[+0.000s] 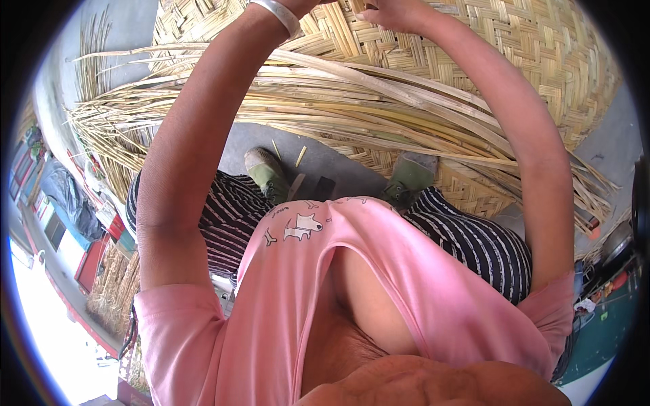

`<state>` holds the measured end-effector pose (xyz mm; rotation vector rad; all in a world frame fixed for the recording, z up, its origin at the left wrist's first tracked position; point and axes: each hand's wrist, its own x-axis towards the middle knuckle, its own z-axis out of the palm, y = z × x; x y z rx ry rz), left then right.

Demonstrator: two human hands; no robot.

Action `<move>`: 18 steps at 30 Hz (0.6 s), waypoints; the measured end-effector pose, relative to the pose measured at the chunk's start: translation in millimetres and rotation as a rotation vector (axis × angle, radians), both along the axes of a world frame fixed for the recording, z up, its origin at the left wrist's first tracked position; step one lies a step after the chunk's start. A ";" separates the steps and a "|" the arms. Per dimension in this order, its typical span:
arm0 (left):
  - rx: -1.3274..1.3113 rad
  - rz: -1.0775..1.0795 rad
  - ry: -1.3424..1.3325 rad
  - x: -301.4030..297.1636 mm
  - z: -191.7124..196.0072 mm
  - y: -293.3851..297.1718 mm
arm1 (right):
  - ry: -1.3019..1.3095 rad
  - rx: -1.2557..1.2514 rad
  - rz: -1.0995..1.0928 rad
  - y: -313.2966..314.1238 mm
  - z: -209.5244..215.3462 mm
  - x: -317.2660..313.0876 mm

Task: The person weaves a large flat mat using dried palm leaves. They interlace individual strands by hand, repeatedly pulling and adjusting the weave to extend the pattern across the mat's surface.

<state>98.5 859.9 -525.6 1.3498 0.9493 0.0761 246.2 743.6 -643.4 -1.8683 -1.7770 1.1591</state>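
Both arms reach forward to a large woven mat (528,47) of pale, flat split-stalk strips. My left hand (302,5), with a silver bangle (279,15) at its wrist, is mostly cut off by the top edge, so its fingers are hidden. Just to its right, my right hand (396,15) is low over the weave, fingers curled and thumb near upright strips (347,34). What it grips, if anything, cannot be made out. A loose bundle of long split stalks (325,101) lies across the mat, between the hands and my feet.
My green shoes (269,177) stand on the grey floor (240,139) at the mat's near edge, beside short stalk scraps (300,156). Thin stalk ends (101,115) fan out at left. A dark pan (617,242) is at far right.
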 end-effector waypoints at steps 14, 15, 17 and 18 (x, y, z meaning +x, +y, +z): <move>0.305 0.059 -0.085 -6.2 24.7 -5.3 | 0.212 0.087 -0.117 18.0 40.6 -7.4; 0.297 0.046 -0.119 0.2 28.5 -6.8 | 0.218 0.063 -0.154 15.8 44.9 -2.2; 0.357 -0.002 -0.079 7.9 41.5 -12.6 | 0.162 0.048 -0.168 9.6 48.4 7.8; 0.409 0.004 -0.030 4.0 51.3 -16.0 | 0.160 0.056 -0.139 12.9 48.7 6.3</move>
